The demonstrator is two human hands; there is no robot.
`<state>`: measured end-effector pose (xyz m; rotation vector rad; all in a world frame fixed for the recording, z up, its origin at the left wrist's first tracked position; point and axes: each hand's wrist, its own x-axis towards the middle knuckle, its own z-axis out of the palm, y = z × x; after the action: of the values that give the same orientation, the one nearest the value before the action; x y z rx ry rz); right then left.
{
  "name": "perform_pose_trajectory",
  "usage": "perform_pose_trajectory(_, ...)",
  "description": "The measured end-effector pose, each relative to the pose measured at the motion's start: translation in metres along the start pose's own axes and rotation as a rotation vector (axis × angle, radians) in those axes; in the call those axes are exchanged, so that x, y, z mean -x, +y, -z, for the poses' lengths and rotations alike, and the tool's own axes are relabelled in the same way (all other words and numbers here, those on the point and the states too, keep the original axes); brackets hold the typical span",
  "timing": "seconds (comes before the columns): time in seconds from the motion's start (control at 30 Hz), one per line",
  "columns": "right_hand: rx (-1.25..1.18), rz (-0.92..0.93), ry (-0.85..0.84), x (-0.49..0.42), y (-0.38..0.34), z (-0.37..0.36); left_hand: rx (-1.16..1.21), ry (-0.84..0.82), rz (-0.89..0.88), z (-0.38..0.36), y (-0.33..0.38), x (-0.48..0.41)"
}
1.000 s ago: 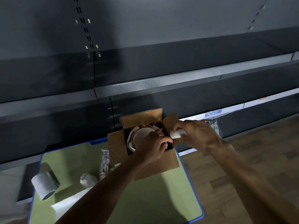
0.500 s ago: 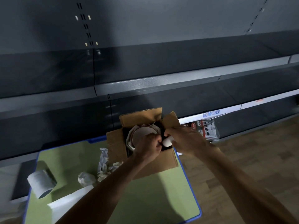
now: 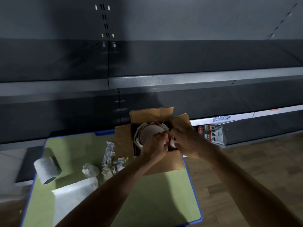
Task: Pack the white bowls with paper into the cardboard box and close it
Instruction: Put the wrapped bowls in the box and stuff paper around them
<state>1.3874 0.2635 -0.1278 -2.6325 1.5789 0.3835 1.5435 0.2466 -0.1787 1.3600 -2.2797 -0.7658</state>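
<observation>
A paper-ringed round white bowl (image 3: 150, 132) sits in the open brown cardboard box (image 3: 123, 143), left grip (image 3: 155, 145) and right grip (image 3: 186, 142) both clamped on a white paper wad (image 3: 173, 142).

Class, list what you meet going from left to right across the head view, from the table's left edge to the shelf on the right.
paper roll → crumpled paper → box → packet
</observation>
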Motion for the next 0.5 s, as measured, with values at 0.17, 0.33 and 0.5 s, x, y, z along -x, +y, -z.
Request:
perform_pose_trajectory(0.17, -0.312, -0.193, 0.118, -0.001, -0.003, -0.013, 0.007, -0.005, 0.018, 0.001, 0.002, 0.001)
perform_pose_trajectory(0.33, -0.333, -0.184, 0.104, -0.007, -0.003, -0.032, 0.029, -0.024, 0.030, 0.002, 0.002, 0.002)
perform_pose_trajectory(0.5, -0.284, -0.188, 0.044, 0.000, 0.013, -0.028, 0.054, -0.005, 0.011, 0.001, 0.002, 0.002)
